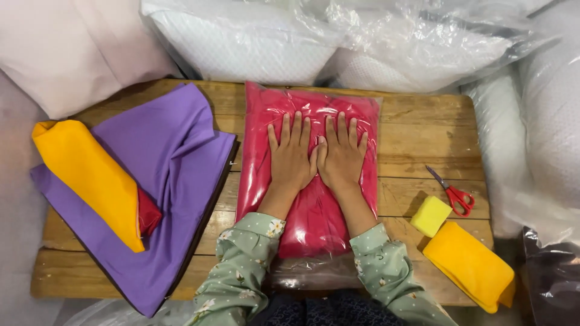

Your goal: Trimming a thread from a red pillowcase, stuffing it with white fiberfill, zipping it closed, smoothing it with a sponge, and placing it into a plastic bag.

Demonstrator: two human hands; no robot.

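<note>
Head view, looking down on a wooden table (423, 130). At centre frame lies a clear plastic bag (311, 181) holding folded red cloth; its top edge sits just short of the table's far edge, and its open, empty end hangs at the near edge by the person's body. The left hand (291, 158) and right hand (342, 156) lie flat on the upper half of the bag, palms down, fingers straight and slightly spread, thumbs touching each other at the middle; neither hand pinches or grasps anything. Both sleeves are green with small flowers.

Left of the bag, a purple cloth (175, 181) covers most of the left part of the table; its right edge runs just beside the bag's left edge, and its lower corner overhangs the near edge of the table. On it rests a yellow cloth roll (90, 178), tilted from upper left to lower right, with a dark red end showing.

Right of the bag, a strip of bare wood stays open between the bag's right edge and the scissors (454, 193), which have red handles. Just below them sits a yellow sponge (430, 215), touching a folded yellow cloth (471, 265) at the lower right corner, which overhangs the table edge. Wrapped white pillows (338, 42) crowd the far and right edges.
</note>
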